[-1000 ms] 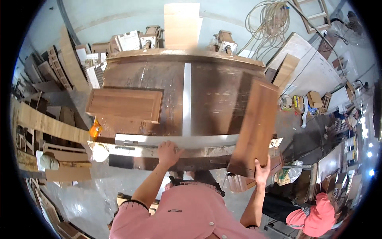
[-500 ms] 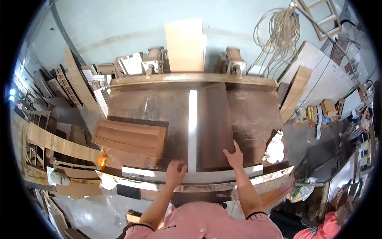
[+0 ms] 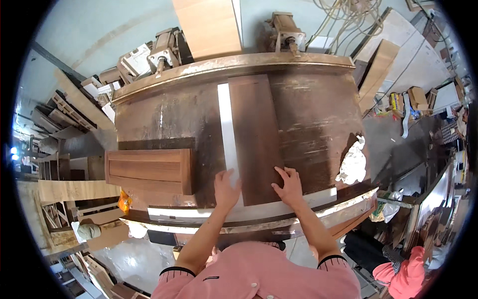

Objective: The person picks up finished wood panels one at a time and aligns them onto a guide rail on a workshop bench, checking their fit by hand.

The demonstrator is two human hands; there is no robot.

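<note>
Panel (image 3: 256,134) of dark brown wood lies flat between the two hands on the workbench (image 3: 318,119); a second ago it was raised and tilted in the right hand (image 3: 288,185). That hand is now half spread, thumb and fingertips at the panel's near right edge without clasping it. The left hand (image 3: 227,190), half a second ago down by the near end of the white strip (image 3: 227,132), has moved up over it: loosely open, fingers bent, thumb toward the panel; whether it presses, I cannot tell. Left of this hand, the framed panel (image 3: 148,172) remains; right of the other, a white cloth (image 3: 352,162) shows, hidden a second ago.
</note>
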